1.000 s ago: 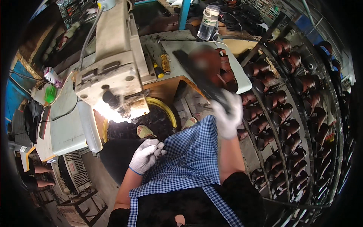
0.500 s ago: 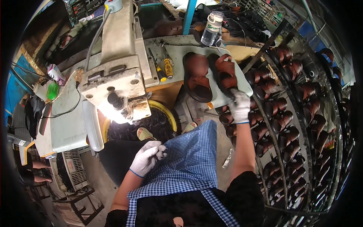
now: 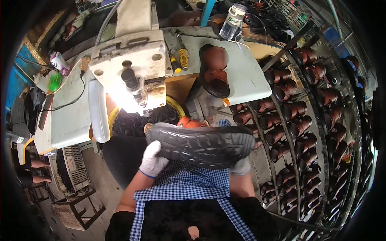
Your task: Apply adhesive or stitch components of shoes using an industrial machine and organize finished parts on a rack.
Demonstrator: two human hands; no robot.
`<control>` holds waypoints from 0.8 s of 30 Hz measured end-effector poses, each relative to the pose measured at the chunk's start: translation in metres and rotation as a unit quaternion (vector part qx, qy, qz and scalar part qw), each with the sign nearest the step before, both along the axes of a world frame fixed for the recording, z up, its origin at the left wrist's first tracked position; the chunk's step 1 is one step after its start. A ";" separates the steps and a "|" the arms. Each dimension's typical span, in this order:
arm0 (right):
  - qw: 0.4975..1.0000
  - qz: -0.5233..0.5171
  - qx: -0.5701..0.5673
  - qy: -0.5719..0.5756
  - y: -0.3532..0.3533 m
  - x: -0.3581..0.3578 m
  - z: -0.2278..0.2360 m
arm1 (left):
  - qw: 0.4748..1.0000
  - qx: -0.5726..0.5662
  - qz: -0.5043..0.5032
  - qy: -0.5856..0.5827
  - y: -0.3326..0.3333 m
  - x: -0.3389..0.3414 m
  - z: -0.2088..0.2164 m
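Holding a sandal (image 3: 201, 145) sole-up across the lap, the two hands sit at its opposite ends, just below the middle of the frame. The sandal's long axis runs left to right, tilted slightly down toward the right, so its dark treaded sole faces the camera and the brown upper shows only as a sliver at the top edge.

The left hand (image 3: 153, 160), in a white glove, is closed on the left end of the sole, fingers curled under the rim. The right hand (image 3: 241, 164) is mostly hidden beneath the right end; only a patch of grey glove shows, so whether it grips or merely props that end cannot be told. The hands are apart, one at each tip of the sandal, with the checked apron (image 3: 189, 182) directly below.

From the hands, the machine (image 3: 132, 68) lies up and to the left, its lit working head just above the sandal's left end, which makes the left hand the nearer one to it. A finished pair of sandals (image 3: 215, 70) lies on the bench (image 3: 249, 80) at upper centre, beside two screwdrivers (image 3: 179, 60) and a bottle (image 3: 234, 22). A rack (image 3: 305, 132) of brown sandals fills the right side.
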State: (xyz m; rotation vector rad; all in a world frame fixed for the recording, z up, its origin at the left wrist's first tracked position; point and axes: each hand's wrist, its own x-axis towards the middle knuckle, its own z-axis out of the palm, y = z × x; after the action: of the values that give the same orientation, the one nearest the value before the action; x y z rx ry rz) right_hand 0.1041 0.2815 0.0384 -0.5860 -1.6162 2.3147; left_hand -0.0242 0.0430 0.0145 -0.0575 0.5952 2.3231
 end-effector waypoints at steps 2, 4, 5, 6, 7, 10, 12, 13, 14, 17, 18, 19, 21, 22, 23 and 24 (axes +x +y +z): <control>1.000 0.010 -0.018 0.014 0.000 -0.001 -0.012 | 0.999 -0.035 0.000 0.039 -0.018 -0.010 0.001; 0.998 0.022 -0.047 0.047 -0.001 -0.006 -0.025 | 0.990 -0.002 -0.019 0.141 -0.036 -0.014 0.010; 0.996 0.028 -0.062 0.063 -0.003 -0.010 -0.030 | 0.991 0.000 -0.017 0.130 -0.042 -0.013 0.003; 0.993 0.036 -0.084 0.074 -0.004 -0.014 -0.036 | 0.993 -0.014 -0.004 0.120 -0.047 -0.012 0.011; 0.990 0.038 -0.098 0.090 -0.004 -0.016 -0.042 | 0.983 -0.052 -0.064 0.162 -0.047 -0.013 0.019; 0.979 0.041 -0.143 0.138 0.000 -0.027 -0.052 | 0.951 -0.059 -0.182 0.242 -0.025 -0.028 0.032; 0.974 0.011 -0.168 0.153 0.006 -0.038 -0.047 | 0.940 -0.063 -0.197 0.272 -0.011 -0.042 0.035; 0.978 0.013 -0.141 0.155 0.017 -0.044 -0.052 | 0.944 -0.030 -0.196 0.263 -0.004 -0.047 0.036; 0.981 0.013 -0.112 0.157 0.027 -0.050 -0.058 | 0.934 -0.043 -0.188 0.301 -0.001 -0.055 0.043; 0.966 0.035 -0.157 0.204 0.034 -0.073 -0.059 | 0.944 0.017 -0.169 0.284 0.007 -0.072 0.044; 0.962 0.047 -0.162 0.216 0.037 -0.078 -0.060 | 0.943 0.020 -0.170 0.286 0.005 -0.075 0.042; 0.962 0.048 -0.160 0.216 0.035 -0.079 -0.058 | 0.942 -0.024 -0.181 0.283 -0.003 -0.079 0.036; 0.964 0.061 -0.143 0.215 0.028 -0.076 -0.049 | 0.942 -0.073 -0.163 0.285 -0.017 -0.081 0.015; 0.965 0.064 -0.139 0.214 0.025 -0.074 -0.044 | 0.943 -0.070 -0.159 0.286 -0.022 -0.084 0.012; 0.966 0.057 -0.124 0.218 0.020 -0.072 -0.037 | 0.938 -0.082 -0.179 0.284 -0.026 -0.087 0.011; 0.968 0.050 -0.108 0.221 0.019 -0.070 -0.034 | 0.934 -0.094 -0.200 0.281 -0.028 -0.088 0.009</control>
State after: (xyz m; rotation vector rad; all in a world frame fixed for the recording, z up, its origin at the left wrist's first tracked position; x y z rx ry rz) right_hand 0.0340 0.3002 0.0044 -0.0152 -1.2201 2.4836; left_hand -0.1123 0.0150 0.0235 0.6055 1.0056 1.8645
